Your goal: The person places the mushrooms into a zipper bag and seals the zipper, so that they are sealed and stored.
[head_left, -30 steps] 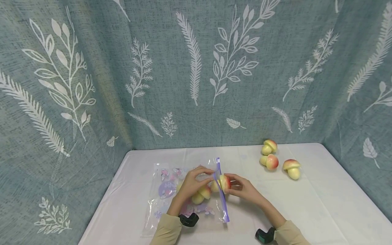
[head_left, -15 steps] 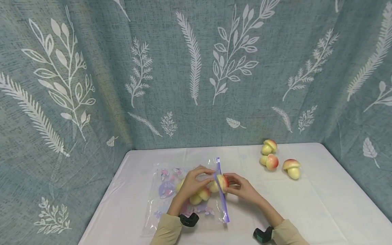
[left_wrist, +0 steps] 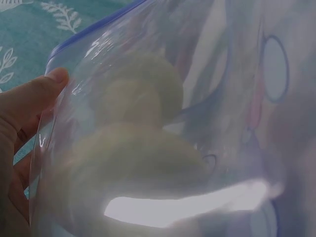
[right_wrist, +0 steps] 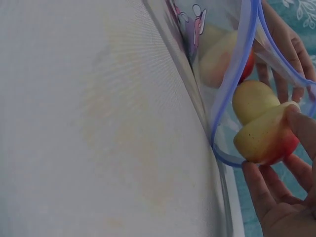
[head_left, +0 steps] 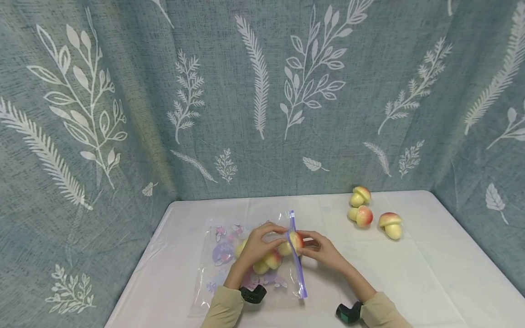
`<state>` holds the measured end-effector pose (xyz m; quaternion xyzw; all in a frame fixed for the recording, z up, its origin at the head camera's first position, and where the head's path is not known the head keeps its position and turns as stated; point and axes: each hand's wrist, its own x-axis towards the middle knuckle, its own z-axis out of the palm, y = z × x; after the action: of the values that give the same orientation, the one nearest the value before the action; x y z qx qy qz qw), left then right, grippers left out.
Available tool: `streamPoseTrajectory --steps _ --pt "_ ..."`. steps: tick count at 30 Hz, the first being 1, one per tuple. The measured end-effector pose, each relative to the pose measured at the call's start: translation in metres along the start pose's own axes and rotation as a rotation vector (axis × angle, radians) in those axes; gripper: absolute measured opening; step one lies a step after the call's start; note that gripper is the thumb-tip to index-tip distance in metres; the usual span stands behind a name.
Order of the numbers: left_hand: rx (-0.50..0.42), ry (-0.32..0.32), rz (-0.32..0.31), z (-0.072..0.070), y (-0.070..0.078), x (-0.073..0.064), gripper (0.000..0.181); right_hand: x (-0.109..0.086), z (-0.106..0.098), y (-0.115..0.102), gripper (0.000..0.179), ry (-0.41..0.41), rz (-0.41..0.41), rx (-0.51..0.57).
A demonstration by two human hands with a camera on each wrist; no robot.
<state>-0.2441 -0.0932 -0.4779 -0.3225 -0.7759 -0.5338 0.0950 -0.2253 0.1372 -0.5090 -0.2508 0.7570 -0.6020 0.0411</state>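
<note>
Cloth in blue-green with white leaves hangs at the far side and down both sides. Next comes a big white table. A see-through bag with pink and purple pictures lies flat on the near middle, a bit left, and its mouth, with a purple edge, faces right. Two tan sleeves come in from the near side. The left hand pinches the bag at its mouth, with the thumb and fingers bent. The right hand grips a toy mushroom by its red and yellow cap. That mushroom is in the bag's mouth, stem inside, pointing left. Two more mushrooms sit inside the bag, partly behind the left hand. Three loose mushrooms lie at the far right. A small black gadget is on each wrist.
</note>
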Motion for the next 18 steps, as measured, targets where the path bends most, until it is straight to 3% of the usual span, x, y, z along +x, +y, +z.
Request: streamPoseTrajectory --steps 9,18 --pt "-0.011 -0.008 -0.056 -0.001 0.003 0.0 0.023 0.001 0.004 0.0 0.052 -0.001 0.052 0.02" --pt "-0.018 -0.018 -0.045 -0.001 0.004 0.0 0.024 0.001 0.006 -0.019 0.043 0.002 0.026 -0.001"
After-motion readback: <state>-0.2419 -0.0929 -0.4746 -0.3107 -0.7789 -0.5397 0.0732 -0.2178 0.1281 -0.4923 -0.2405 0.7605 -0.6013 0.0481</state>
